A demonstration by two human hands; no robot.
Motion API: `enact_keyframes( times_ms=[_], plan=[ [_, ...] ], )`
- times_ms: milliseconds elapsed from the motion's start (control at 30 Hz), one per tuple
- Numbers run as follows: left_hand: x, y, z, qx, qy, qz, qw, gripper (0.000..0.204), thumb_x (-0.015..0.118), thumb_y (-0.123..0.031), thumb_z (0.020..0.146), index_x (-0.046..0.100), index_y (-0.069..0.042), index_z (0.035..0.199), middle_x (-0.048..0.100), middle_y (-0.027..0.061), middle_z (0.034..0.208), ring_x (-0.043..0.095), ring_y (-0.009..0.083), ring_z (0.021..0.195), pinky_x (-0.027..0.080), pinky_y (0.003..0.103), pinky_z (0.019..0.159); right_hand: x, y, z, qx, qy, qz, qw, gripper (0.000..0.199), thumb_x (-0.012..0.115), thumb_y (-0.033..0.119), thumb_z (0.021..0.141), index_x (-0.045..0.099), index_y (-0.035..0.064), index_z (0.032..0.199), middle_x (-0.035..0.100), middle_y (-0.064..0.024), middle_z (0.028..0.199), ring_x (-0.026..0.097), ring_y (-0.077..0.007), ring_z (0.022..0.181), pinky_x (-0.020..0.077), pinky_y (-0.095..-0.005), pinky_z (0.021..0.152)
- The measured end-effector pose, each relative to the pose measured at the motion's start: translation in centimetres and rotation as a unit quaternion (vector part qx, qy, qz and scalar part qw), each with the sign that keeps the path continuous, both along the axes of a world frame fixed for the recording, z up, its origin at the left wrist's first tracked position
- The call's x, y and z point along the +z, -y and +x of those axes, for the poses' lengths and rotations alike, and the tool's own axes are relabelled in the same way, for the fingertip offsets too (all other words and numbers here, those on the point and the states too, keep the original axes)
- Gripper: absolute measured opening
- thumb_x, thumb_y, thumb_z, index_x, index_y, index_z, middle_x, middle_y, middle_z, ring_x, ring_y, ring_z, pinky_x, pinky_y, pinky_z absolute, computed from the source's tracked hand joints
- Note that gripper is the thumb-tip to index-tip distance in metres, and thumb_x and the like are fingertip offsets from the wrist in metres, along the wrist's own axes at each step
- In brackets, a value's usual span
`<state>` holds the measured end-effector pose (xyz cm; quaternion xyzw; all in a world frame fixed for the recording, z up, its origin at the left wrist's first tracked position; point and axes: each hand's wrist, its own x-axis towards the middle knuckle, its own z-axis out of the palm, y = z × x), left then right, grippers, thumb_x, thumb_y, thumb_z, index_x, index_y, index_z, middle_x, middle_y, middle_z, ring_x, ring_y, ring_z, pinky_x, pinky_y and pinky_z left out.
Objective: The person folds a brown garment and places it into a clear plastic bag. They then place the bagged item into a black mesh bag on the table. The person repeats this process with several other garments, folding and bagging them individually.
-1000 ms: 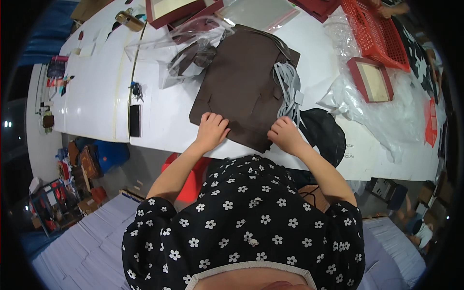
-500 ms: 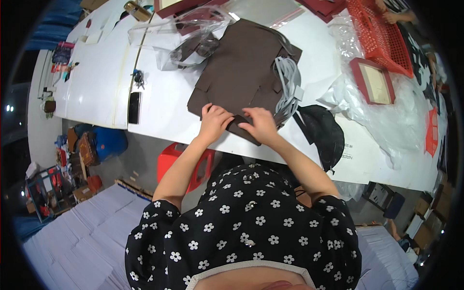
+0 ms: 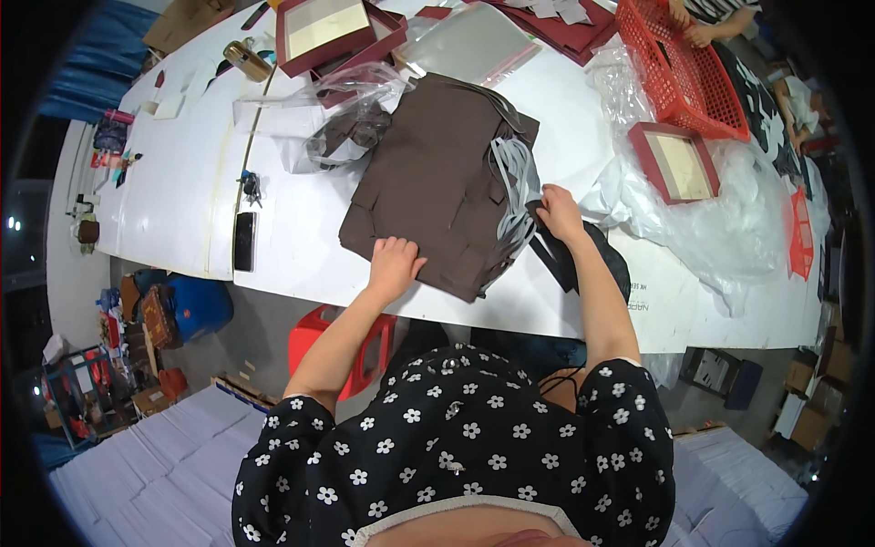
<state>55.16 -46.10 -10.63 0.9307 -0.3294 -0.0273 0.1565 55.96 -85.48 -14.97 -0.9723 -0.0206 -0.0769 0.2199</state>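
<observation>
A stack of dark brown bag pieces [image 3: 424,173], flat and folded-looking, lies on the white table in front of me. My left hand [image 3: 395,270] rests on its near edge, fingers laid over the top and thumb apart. Along the stack's right side runs a bundle of grey straps [image 3: 516,187]. My right hand [image 3: 561,215] is at the right edge of these straps, fingers bent together; what they pinch, if anything, is too small to make out. Close by, partly behind my right forearm, lies a black bag [image 3: 606,260].
Left of the stack are a clear plastic bag [image 3: 351,132], a phone [image 3: 245,242] and keys [image 3: 251,187]. Dark red boxes [image 3: 387,46] stand at the back. To the right are a box tray [image 3: 674,162], plastic wrap [image 3: 720,246] and a red basket [image 3: 702,100], where another person's hands [image 3: 700,35] are.
My right hand has left the stack's near edge and moved right to the grey straps. The near flap, raised between both hands before, now lies flat. My left hand stays near that edge.
</observation>
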Motion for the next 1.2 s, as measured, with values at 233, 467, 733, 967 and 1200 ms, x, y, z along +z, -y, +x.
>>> enact_keyframes(
  times_ms=[233,467,733,967,1200],
  plan=[
    [-0.2,2.0,-2.0,-0.03,0.0,0.047,0.998,0.07,0.062,-0.045,0.088,0.037,-0.023,0.15,0.022,0.0199,0.157,0.02,0.0374,0.146,0.018,0.058,0.115,2.4,-1.5,0.0,-0.071,-0.062,-0.011,0.995,0.023,0.071,0.011,0.08,0.057,0.0053,0.097,0.064,-0.0146,0.09,0.061,-0.0367,0.09,0.0466,-0.0453,0.08],
    [-1.2,2.0,-2.3,-0.031,0.026,0.086,0.995,0.069,0.055,-0.049,0.091,0.032,-0.025,0.152,0.02,0.0185,0.159,0.017,0.0363,0.147,0.014,0.06,0.116,4.6,2.1,-0.6,-0.373,0.086,0.474,0.793,0.02,0.06,0.02,0.095,0.059,0.0009,0.099,0.063,-0.0064,0.08,0.058,-0.0154,0.069,0.0477,-0.0302,0.061],
    [-1.9,1.6,-2.5,-0.04,0.039,0.097,0.994,0.07,0.052,-0.052,0.092,0.028,-0.026,0.153,0.02,0.0198,0.159,0.014,0.037,0.148,0.013,0.06,0.116,15.1,8.9,0.3,-0.375,0.233,0.56,0.701,0.009,0.059,0.018,0.096,0.055,0.0113,0.093,0.056,-0.0005,0.072,0.052,-0.0107,0.057,0.0406,-0.0244,0.047],
    [-2.9,0.9,-2.5,-0.034,0.016,0.097,0.995,0.071,0.047,-0.055,0.095,0.023,-0.027,0.155,0.014,0.0187,0.161,0.009,0.0364,0.149,0.009,0.061,0.116,22.6,-5.6,3.3,-0.116,-0.112,0.579,0.799,0.016,0.064,0.017,0.09,0.058,0.0081,0.102,0.059,-0.0014,0.08,0.061,-0.0115,0.061,0.0465,-0.0228,0.046],
    [-2.6,0.4,-2.4,-0.031,0.003,0.081,0.996,0.07,0.046,-0.055,0.095,0.023,-0.027,0.155,0.013,0.0191,0.161,0.009,0.0373,0.149,0.009,0.062,0.116,32.1,-23.3,11.3,0.142,-0.255,0.652,0.699,0.014,0.056,0.009,0.094,0.055,-0.0002,0.105,0.063,-0.0108,0.093,0.065,-0.0193,0.074,0.0524,-0.0273,0.057]
  ],
)
